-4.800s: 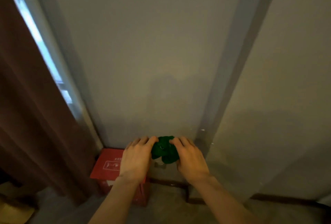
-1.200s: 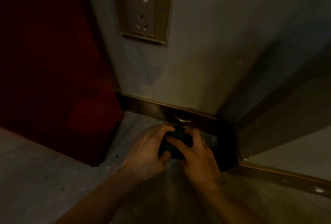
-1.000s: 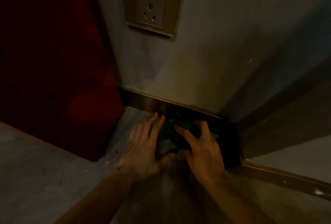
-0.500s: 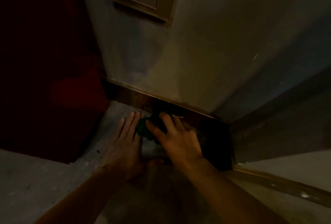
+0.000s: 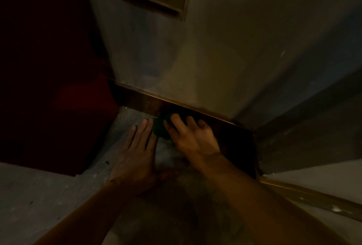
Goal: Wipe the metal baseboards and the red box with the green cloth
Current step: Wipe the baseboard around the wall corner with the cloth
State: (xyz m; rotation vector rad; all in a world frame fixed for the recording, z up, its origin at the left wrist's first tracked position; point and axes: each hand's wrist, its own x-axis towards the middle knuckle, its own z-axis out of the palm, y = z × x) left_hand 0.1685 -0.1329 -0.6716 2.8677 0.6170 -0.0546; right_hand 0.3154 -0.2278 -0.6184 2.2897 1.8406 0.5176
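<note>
Grey floor carries the red box and the flat left hand.

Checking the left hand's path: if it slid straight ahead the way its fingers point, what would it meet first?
Probably the metal baseboard; the left hand lies flat, the green cloth just beside its fingertips.

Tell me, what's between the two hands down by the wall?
The green cloth, bunched up. The right hand presses it against the metal baseboard; the left hand lies flat on the floor beside it. The head view shows this.
</note>
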